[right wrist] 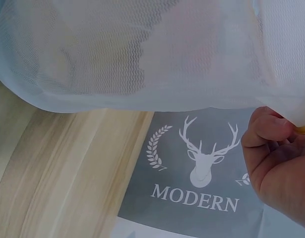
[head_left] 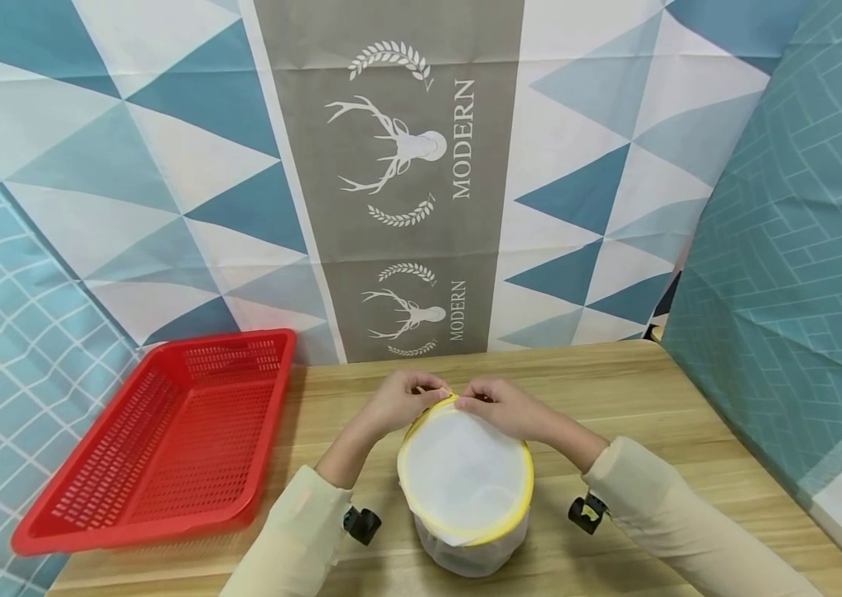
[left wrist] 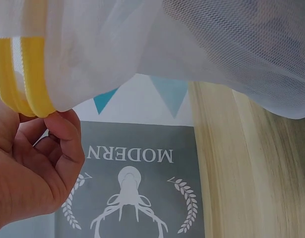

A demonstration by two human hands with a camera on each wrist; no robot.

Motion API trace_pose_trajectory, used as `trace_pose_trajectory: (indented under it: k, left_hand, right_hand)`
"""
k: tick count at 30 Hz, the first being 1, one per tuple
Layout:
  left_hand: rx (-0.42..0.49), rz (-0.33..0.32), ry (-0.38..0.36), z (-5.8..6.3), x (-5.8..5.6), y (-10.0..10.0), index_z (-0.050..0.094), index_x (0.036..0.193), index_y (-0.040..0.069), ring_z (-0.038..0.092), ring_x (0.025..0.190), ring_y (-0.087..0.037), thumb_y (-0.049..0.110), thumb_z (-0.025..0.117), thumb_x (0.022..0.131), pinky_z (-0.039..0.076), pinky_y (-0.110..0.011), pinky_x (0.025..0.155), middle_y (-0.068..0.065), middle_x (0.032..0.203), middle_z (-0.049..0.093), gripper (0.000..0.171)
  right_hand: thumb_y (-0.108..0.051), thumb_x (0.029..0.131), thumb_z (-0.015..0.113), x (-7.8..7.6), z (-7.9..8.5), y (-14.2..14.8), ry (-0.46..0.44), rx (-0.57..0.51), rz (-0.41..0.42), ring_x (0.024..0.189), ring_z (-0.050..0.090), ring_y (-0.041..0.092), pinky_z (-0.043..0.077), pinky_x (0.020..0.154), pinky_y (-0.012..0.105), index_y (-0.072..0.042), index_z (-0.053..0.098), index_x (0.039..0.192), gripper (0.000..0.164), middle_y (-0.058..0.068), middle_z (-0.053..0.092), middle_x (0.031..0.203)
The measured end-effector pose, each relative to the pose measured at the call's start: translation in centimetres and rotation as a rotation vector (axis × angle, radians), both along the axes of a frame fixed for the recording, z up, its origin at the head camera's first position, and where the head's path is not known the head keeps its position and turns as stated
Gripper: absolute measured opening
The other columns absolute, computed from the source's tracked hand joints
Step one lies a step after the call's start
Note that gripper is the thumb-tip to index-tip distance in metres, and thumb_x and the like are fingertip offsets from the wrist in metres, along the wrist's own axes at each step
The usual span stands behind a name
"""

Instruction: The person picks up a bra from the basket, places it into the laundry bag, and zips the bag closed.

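A round white mesh laundry bag [head_left: 466, 473] with a yellow zipper band [head_left: 530, 481] stands upright on the table, its flat white top facing up. At the far side of that top, my left hand [head_left: 409, 400] pinches the yellow edge between thumb and fingers. Close beside it, my right hand [head_left: 503, 406] pinches the same edge just to the right. The left wrist view shows the yellow zipper strips [left wrist: 35, 74] running into the left fingertips. Through the mesh wall [right wrist: 117, 59] in the right wrist view, blurred coloured shapes show inside the bag.
A red plastic basket [head_left: 272, 414] with perforated walls sits at the left of the wooden table [head_left: 600, 390]. Behind the table hangs a patterned cloth [head_left: 406, 240] with deer prints. Blue-green tiled cloth [head_left: 801, 274] closes off the right side.
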State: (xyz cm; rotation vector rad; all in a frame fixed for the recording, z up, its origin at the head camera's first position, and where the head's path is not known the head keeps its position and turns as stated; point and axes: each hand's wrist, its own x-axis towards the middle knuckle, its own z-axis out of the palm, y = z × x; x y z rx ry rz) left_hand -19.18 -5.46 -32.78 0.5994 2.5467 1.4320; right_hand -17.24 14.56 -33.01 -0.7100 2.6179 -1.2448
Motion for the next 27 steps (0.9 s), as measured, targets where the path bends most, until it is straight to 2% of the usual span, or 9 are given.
trace_pose_trajectory:
  k: [5, 10, 18, 23, 27]
  left_hand:
    - [0.013, -0.009, 0.006, -0.17, 0.01, -0.06, 0.072, 0.096, 0.006, 0.056, 0.066, -0.01, 0.015, 0.061, 0.091, 0.048, -0.022, 0.058, -0.008, 0.095, 0.068, 0.015]
    - [0.017, 0.003, -0.006, -0.57, -0.08, -0.27, 0.072, 0.095, 0.007, 0.052, 0.059, -0.01, 0.015, 0.061, 0.091, 0.046, -0.023, 0.052, -0.007, 0.089, 0.068, 0.014]
    - [0.037, 0.004, -0.01, -0.77, 0.03, -0.48, 0.071, 0.095, 0.006, 0.05, 0.056, -0.009, 0.014, 0.061, 0.091, 0.046, -0.023, 0.049, -0.006, 0.082, 0.066, 0.014]
    - [0.04, -0.008, -0.008, -0.87, 0.04, -0.53, 0.071, 0.096, 0.006, 0.052, 0.059, -0.009, 0.015, 0.06, 0.091, 0.046, -0.023, 0.051, -0.007, 0.087, 0.067, 0.015]
    - [0.044, -0.016, -0.01, -0.89, 0.06, -0.55, 0.071, 0.096, 0.006, 0.053, 0.061, -0.009, 0.015, 0.06, 0.092, 0.046, -0.023, 0.053, -0.007, 0.092, 0.066, 0.015]
  right_hand:
    - [-0.03, 0.097, 0.051, 0.04, -0.14, 0.16, -0.002, -0.009, 0.007, 0.062, 0.045, 0.01, 0.041, 0.053, 0.021, -0.011, 0.06, 0.084, 0.025, -0.001, 0.049, 0.072]
    - [-0.031, 0.096, 0.051, 0.03, -0.31, 0.32, 0.005, 0.002, -0.003, 0.061, 0.044, 0.01, 0.041, 0.052, 0.02, -0.011, 0.06, 0.083, 0.025, -0.001, 0.049, 0.071]
    - [-0.033, 0.096, 0.052, 0.09, -0.52, 0.32, 0.008, 0.017, -0.021, 0.061, 0.044, 0.01, 0.04, 0.052, 0.021, -0.01, 0.06, 0.082, 0.028, -0.001, 0.048, 0.071]
    - [-0.033, 0.095, 0.053, -0.01, -0.6, 0.32, 0.0, 0.01, -0.03, 0.062, 0.045, 0.01, 0.04, 0.053, 0.021, -0.01, 0.061, 0.082, 0.027, 0.0, 0.049, 0.071]
    - [-0.034, 0.095, 0.054, -0.25, -0.66, 0.15, -0.001, 0.01, -0.033, 0.068, 0.048, 0.011, 0.043, 0.058, 0.022, -0.01, 0.065, 0.092, 0.026, 0.001, 0.056, 0.078]
